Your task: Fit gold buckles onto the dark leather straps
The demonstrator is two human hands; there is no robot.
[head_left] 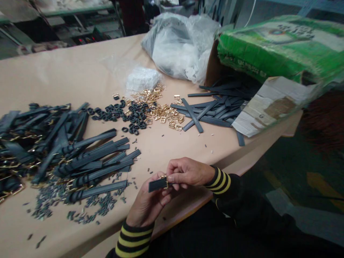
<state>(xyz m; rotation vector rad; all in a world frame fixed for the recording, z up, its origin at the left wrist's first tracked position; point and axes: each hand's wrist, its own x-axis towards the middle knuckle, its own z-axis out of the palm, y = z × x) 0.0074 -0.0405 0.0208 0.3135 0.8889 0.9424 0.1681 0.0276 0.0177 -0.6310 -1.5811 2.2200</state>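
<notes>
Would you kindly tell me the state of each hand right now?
Left hand: curled closed, holding a dark strap.
Right hand: closed, pinching that strap beside its gold buckle.

Dk strap (157, 184) held near-level w/ gold buckle (167, 183), prob. threaded on.

Both hands (189, 172) on a dark strap (157, 184) with gold buckle (167, 182), black loops (137, 113) and loose buckles (172, 114) beyond.
</notes>
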